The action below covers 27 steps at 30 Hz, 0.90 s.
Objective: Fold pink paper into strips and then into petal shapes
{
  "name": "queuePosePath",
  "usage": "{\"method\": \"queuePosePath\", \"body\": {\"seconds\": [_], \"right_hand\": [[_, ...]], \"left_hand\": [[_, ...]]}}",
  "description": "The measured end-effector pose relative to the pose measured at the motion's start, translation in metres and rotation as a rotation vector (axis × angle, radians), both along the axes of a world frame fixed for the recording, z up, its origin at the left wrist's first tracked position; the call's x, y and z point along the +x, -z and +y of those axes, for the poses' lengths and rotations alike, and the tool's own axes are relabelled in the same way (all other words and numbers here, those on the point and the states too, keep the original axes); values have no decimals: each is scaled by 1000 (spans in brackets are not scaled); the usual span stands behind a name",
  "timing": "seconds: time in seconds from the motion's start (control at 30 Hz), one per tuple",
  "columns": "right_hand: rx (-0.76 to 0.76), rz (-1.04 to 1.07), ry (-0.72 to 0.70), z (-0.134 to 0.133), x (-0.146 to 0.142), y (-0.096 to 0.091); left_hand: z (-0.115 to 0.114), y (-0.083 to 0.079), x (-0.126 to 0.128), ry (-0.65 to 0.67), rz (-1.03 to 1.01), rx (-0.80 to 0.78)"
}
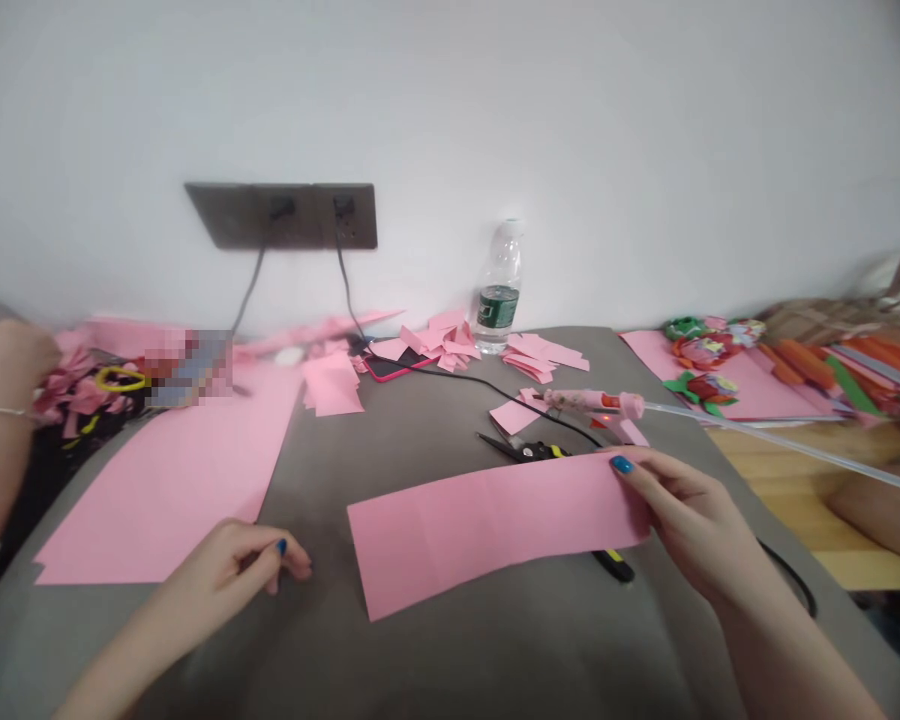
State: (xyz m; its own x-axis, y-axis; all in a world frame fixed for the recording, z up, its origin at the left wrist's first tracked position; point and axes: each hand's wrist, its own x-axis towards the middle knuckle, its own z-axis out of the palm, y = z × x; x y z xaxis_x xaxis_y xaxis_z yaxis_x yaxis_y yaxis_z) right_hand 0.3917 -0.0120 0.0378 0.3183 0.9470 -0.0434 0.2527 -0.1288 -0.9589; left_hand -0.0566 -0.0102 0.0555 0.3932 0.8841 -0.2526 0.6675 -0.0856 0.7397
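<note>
A long pink paper strip [487,525] with fold creases lies across the grey table [420,650]. My right hand [690,525] pinches its right end between thumb and fingers. My left hand [232,565] rests on the table to the left of the strip, fingers curled loosely, touching nothing I can name, close to the corner of a large pink sheet [172,490]. Black scissors with yellow marks [529,450] lie just behind the strip, partly covered by it.
A pink glue gun [596,403] with a long clear stick lies behind the scissors. Small pink paper pieces [450,345], a phone [397,365], a water bottle [500,285] and a wall socket [285,215] are further back. Another person's arm [0,420] is at the left; paper flowers [701,365] lie right.
</note>
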Motion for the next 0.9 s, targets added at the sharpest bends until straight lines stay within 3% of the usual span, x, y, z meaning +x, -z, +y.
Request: {"method": "queuePosePath", "body": {"seconds": [0.17, 0.23, 0.33, 0.43, 0.67, 0.9], "right_hand": [[-103, -36, -7, -2, -5, -6], [-158, -15, -4, -6, -6, -6], [-198, 24, -20, -13, 0, -3], [-226, 56, -29, -22, 8, 1], [-318, 266, -156, -37, 11, 4], [-244, 82, -8, -35, -1, 13]], "left_hand": [[-5, 7, 8, -112, 19, 289], [-11, 12, 24, -22, 64, 417], [-21, 23, 48, 230, 122, 533], [-27, 35, 62, 366, 197, 538], [-24, 49, 62, 391, 257, 625], [-19, 41, 58, 420, 107, 762]]}}
